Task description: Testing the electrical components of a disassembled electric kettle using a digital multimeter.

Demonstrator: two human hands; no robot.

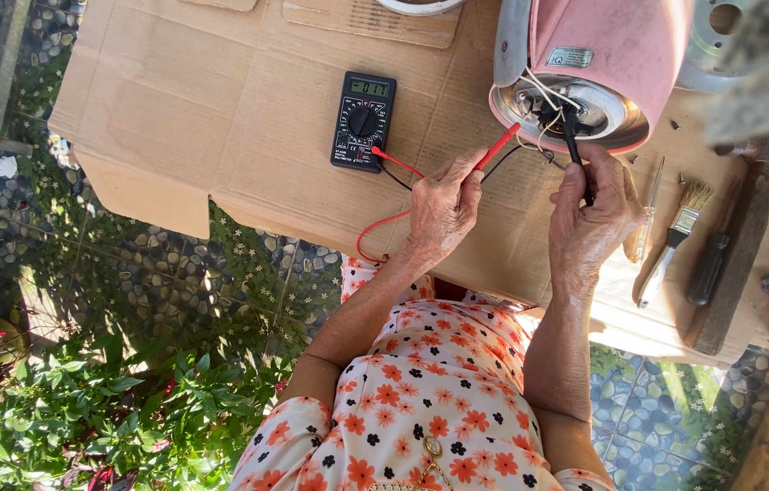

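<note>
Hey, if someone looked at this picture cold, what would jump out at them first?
The pink appliance lying on its side at the top right, its wired underside exposed, draws the eye first. The left hand holds a red probe toward it, while the right hand presses a black probe into the wiring. A black digital multimeter lies left of them on the cardboard.

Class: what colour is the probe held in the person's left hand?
Red, on the slim plastic probe in the left hand; head view.

Matt cardboard (221, 100); glossy plastic probes (497, 147)
</note>
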